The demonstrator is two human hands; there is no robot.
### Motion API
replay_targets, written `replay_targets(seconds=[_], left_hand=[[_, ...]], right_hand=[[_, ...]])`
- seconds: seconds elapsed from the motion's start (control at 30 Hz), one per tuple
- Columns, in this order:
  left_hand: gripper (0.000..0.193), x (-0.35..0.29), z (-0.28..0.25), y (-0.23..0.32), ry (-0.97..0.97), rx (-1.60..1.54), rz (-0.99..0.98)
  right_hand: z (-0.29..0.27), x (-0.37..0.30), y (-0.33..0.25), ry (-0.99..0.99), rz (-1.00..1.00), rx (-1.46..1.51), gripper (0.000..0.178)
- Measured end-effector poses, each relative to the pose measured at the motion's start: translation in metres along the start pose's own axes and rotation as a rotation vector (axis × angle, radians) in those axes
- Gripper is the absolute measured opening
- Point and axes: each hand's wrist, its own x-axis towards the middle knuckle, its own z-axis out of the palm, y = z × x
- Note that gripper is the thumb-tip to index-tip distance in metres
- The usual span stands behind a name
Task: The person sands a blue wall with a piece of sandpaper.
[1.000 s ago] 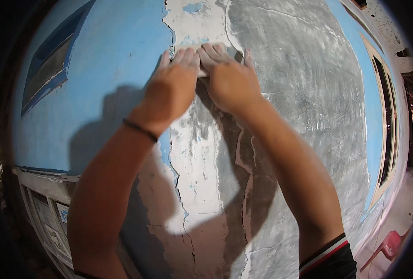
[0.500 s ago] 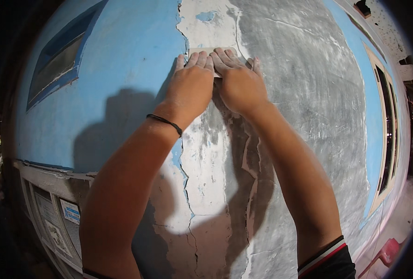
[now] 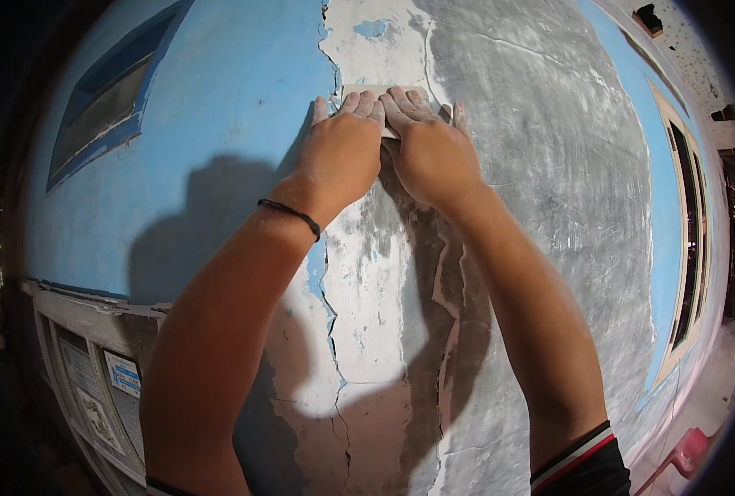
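Wall [image 3: 541, 174] fills view: blue toward 10 o'clock, grey toward 2 o'clock, cracked white strip [image 3: 372, 322] between. Wood-framed window [image 3: 680, 343] at 3 o'clock. Left hand [image 3: 343, 149] and right hand [image 3: 435, 157] side by side at 12 o'clock, fingers straight, laid flat over pale flat piece [image 3: 372, 88]; outermost finger of each splayed outward. Piece lies against white strip, top edge showing above fingertips. Dark wristband [image 3: 292, 213] toward 10 o'clock, around left wrist.

Hands [image 3: 340, 153] [image 3: 436, 159]: two
Pale flat pad [image 3: 376, 88]: one
Dark wristband [image 3: 291, 213]: one
Blue-framed window [image 3: 107, 103]: one
Cream-framed window [image 3: 684, 223]: one
Red chair [image 3: 688, 450]: one
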Motion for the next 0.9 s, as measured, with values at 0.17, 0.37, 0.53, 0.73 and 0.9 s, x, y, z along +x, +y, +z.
replay_targets(seconds=[0.17, 0.37, 0.53, 0.73, 0.9], left_hand=[[0.056, -0.042, 0.008, 0.012, -0.01, 0.032, 0.051], [0.057, 0.0, 0.0, -0.002, -0.005, 0.085, 0.047], [0.056, -0.014, 0.003, 0.002, 0.021, 0.054, 0.052], [0.054, -0.045, 0.008, 0.011, 0.007, 0.171, 0.118], [0.056, 0.003, -0.011, -0.008, -0.077, 0.066, 0.013]], right_hand=[[-0.001, -0.044, -0.015, -0.01, -0.064, 0.078, 0.053], [-0.005, 0.001, 0.0, -0.001, -0.068, 0.04, 0.052], [0.003, -0.015, -0.004, 0.003, -0.069, 0.049, 0.052], [-0.001, -0.042, -0.012, 0.045, -0.171, 0.042, 0.06], [0.0, 0.005, -0.003, -0.01, -0.042, 0.013, 0.05]])
